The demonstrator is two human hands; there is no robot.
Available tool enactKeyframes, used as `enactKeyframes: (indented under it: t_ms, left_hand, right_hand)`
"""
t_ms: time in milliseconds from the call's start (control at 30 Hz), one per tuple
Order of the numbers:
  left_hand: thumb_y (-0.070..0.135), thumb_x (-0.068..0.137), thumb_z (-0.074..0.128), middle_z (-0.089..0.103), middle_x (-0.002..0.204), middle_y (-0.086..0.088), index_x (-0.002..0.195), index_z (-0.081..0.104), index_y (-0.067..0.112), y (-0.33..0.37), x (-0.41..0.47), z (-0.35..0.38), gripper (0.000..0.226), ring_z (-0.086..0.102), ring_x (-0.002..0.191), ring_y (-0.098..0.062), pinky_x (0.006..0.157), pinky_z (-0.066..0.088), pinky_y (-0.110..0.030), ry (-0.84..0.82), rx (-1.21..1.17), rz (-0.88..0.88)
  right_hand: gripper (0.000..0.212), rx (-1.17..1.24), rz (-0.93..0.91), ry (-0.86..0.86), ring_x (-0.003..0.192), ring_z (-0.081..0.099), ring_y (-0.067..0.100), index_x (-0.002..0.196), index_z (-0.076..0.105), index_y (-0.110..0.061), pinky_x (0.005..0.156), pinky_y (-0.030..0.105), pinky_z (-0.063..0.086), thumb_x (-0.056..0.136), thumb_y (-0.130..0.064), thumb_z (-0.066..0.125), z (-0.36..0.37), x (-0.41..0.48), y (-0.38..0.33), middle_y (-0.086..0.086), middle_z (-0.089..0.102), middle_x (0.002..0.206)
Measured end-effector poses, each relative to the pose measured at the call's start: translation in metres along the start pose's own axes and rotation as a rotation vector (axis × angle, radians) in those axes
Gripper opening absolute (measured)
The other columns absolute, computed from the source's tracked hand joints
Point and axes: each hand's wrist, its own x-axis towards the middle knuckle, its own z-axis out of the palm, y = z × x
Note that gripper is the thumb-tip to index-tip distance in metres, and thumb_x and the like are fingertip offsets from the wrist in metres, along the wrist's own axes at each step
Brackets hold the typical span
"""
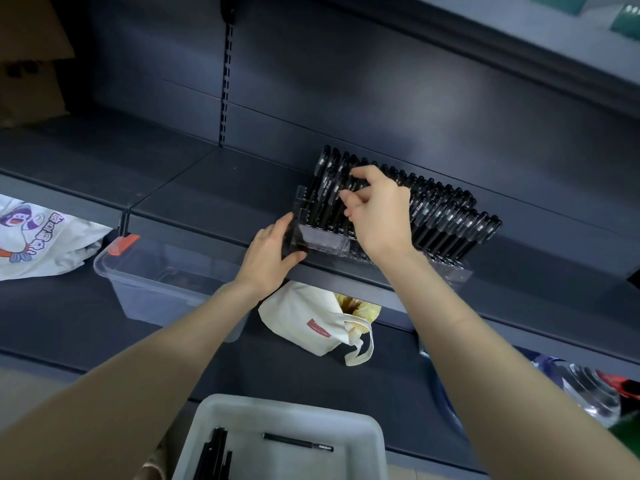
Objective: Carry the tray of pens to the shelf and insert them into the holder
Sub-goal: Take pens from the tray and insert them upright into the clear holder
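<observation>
Head camera, from the left: a clear bin (145, 271) sits left of and below the holder (322, 242). At the holder's left end the left hand (268, 252) grips it, thumb along its front edge. Below the holder — nearest the camera — the grey tray (367, 431) holds a few black pens, one loose pen (298, 442) lying crosswise. Over the holder the right hand (377, 216) pinches an upright pen (351, 185) standing in it; rows of pens (450, 223) fill the holder's right part.

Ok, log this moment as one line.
stage: inserting | right hand: pinching pen at holder | left hand: gripping holder end | tray: holds loose pens
</observation>
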Motion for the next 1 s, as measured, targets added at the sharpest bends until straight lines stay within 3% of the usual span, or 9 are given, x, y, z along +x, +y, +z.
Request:
enactKeyframes:
  t_ms: [100, 200, 367, 500, 633, 700, 833, 1000]
  left_hand:
    - [0.018, 0.090, 0.060, 0.049, 0.131, -0.007, 0.141, 0.037, 0.011, -0.001, -0.033, -0.008, 0.056, 0.041, 0.122, -0.021, 0.101, 0.032, -0.024, 0.077, 0.057, 0.059]
    - [0.017, 0.092, 0.058, 0.051, 0.126, -0.006, 0.133, 0.047, 0.008, -0.011, -0.081, -0.013, 0.044, 0.044, 0.117, -0.021, 0.099, 0.034, -0.025, 0.117, 0.074, 0.045]
    - [0.023, 0.092, 0.057, 0.049, 0.128, -0.007, 0.133, 0.047, 0.011, -0.050, -0.172, 0.001, 0.044, 0.047, 0.119, -0.025, 0.096, 0.037, -0.033, 0.013, 0.091, -0.284]
    - [0.028, 0.091, 0.057, 0.043, 0.132, -0.013, 0.135, 0.043, 0.008, -0.074, -0.240, 0.018, 0.051, 0.042, 0.122, -0.033, 0.099, 0.038, -0.042, -0.050, 0.175, -0.540]
    - [0.024, 0.082, 0.064, 0.046, 0.128, -0.025, 0.127, 0.047, -0.006, -0.090, -0.289, 0.030, 0.056, 0.044, 0.118, -0.042, 0.099, 0.037, -0.042, -0.039, 0.285, -0.577]
    - [0.019, 0.081, 0.066, 0.047, 0.128, -0.029, 0.129, 0.045, -0.009, -0.100, -0.305, 0.036, 0.060, 0.046, 0.118, -0.045, 0.098, 0.042, -0.047, -0.046, 0.316, -0.577]
    - [0.026, 0.087, 0.061, 0.048, 0.130, -0.024, 0.140, 0.034, 0.002, -0.109, -0.315, 0.044, 0.064, 0.048, 0.116, -0.043, 0.091, 0.046, -0.050, -0.086, 0.283, -0.654]
    - [0.039, 0.087, 0.054, 0.049, 0.129, -0.016, 0.138, 0.033, 0.013, -0.117, -0.317, 0.049, 0.061, 0.051, 0.116, -0.036, 0.086, 0.050, -0.049, -0.063, 0.269, -0.690]
  right_hand:
    - [0.027, 0.053, 0.029, 0.043, 0.081, 0.065, 0.018, 0.120, 0.057, -0.013, 0.079, 0.026, 0.048, 0.093, -0.016, 0.057, -0.004, -0.018, 0.003, 0.006, 0.070, 0.086]
    - [0.026, 0.085, 0.051, 0.040, 0.078, 0.065, 0.017, 0.118, 0.058, -0.012, 0.076, 0.028, 0.051, 0.093, -0.017, 0.057, 0.002, -0.052, 0.013, 0.005, 0.071, 0.089]
    - [0.019, 0.169, 0.199, -0.057, 0.081, 0.065, 0.022, 0.109, 0.061, -0.016, 0.079, 0.041, 0.053, 0.091, -0.019, 0.059, 0.045, -0.137, 0.050, 0.005, 0.070, 0.088]
    - [0.020, 0.153, 0.313, -0.169, 0.076, 0.064, 0.019, 0.108, 0.064, -0.010, 0.078, 0.034, 0.051, 0.089, -0.015, 0.060, 0.082, -0.215, 0.081, 0.004, 0.069, 0.085]
    - [0.021, 0.145, 0.473, -0.351, 0.085, 0.064, 0.023, 0.109, 0.064, -0.006, 0.085, 0.034, 0.051, 0.089, -0.011, 0.058, 0.114, -0.276, 0.108, 0.010, 0.069, 0.096]
    - [0.023, 0.112, 0.503, -0.434, 0.097, 0.064, 0.029, 0.110, 0.064, -0.002, 0.092, 0.038, 0.048, 0.088, -0.007, 0.059, 0.128, -0.298, 0.123, 0.015, 0.068, 0.104]
    - [0.036, -0.069, 0.471, -0.596, 0.121, 0.047, 0.033, 0.125, 0.055, -0.001, 0.105, 0.031, 0.030, 0.090, -0.008, 0.055, 0.148, -0.317, 0.150, 0.017, 0.057, 0.128]
    - [0.046, -0.356, 0.401, -0.728, 0.128, 0.033, 0.033, 0.138, 0.038, -0.009, 0.108, 0.034, 0.021, 0.093, -0.017, 0.048, 0.170, -0.319, 0.188, 0.011, 0.041, 0.140]
